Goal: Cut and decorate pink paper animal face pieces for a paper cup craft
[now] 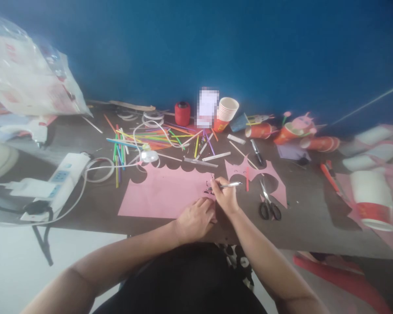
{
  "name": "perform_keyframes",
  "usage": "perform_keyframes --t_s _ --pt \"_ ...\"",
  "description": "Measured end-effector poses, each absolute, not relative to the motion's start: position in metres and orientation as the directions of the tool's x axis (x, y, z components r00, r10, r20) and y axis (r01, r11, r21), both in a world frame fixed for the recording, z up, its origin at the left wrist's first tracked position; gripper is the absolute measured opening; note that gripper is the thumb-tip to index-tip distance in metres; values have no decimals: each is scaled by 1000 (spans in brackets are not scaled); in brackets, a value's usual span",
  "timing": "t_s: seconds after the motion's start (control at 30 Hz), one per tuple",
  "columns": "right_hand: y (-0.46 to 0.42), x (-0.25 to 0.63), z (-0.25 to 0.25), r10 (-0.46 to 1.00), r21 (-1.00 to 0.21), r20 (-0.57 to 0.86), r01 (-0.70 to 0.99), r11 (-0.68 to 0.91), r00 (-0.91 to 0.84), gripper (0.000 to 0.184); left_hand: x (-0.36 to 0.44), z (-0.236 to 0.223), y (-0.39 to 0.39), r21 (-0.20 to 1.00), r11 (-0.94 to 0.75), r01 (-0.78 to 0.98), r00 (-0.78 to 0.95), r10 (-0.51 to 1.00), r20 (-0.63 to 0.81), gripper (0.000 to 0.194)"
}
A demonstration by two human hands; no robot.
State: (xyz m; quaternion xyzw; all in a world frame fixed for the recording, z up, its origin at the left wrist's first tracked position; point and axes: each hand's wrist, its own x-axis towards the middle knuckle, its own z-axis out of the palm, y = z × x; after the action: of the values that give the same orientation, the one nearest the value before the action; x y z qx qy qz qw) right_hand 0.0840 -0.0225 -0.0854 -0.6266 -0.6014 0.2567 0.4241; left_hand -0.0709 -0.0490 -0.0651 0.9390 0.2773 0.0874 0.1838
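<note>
A pink paper sheet with a scalloped far edge lies on the dark table in front of me. My left hand rests flat on the sheet's near right corner, fingers stretched out. My right hand is closed around a silver pen, its tip touching the sheet's right edge where small dark marks show. Black-handled scissors lie just right of my right hand, beside a cut pink paper piece.
Several coloured straws and sticks are scattered at the back. A red thread spool, stacked paper cups, red cups, a white power strip with cables and a plastic bag also lie about.
</note>
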Motion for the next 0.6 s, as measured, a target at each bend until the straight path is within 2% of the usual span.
perform_keyframes --t_s 0.6 --pt "-24 85 -84 959 -818 222 569 83 179 27 -71 -67 -49 398 -773 494 824 563 69 13"
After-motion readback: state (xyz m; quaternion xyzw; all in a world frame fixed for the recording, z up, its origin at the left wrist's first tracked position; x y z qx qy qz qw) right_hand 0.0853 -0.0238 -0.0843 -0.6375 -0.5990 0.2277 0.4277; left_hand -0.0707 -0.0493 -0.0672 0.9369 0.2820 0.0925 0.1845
